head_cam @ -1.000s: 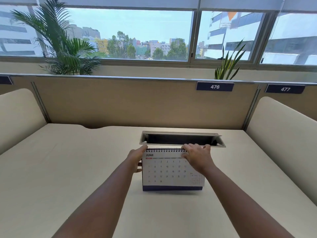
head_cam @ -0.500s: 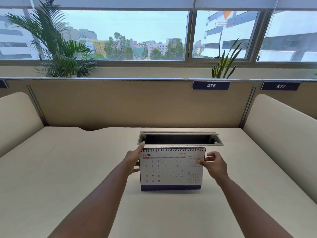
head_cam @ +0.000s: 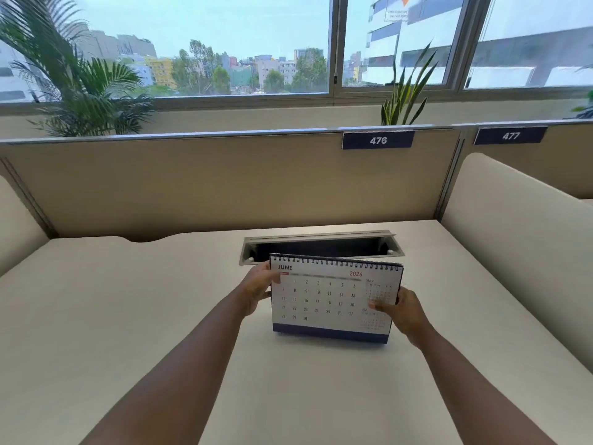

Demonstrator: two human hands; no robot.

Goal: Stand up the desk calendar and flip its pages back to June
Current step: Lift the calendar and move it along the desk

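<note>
The desk calendar [head_cam: 333, 298] stands up on the pale desk [head_cam: 128, 316], just in front of the long open slot [head_cam: 321, 247] in the desk top. Its front page says JUNE and 2026. It leans a bit to one side. The left hand [head_cam: 258, 289] holds the calendar's left edge, with its thumb on the front near the top. The right hand [head_cam: 406, 311] holds the right edge lower down, its thumb pressed on the page. A sign [head_cam: 378, 140] on the wall behind says 476.

Calendar [head_cam: 324, 300] white w/ navy base; desk [head_cam: 128, 316] beige.
</note>
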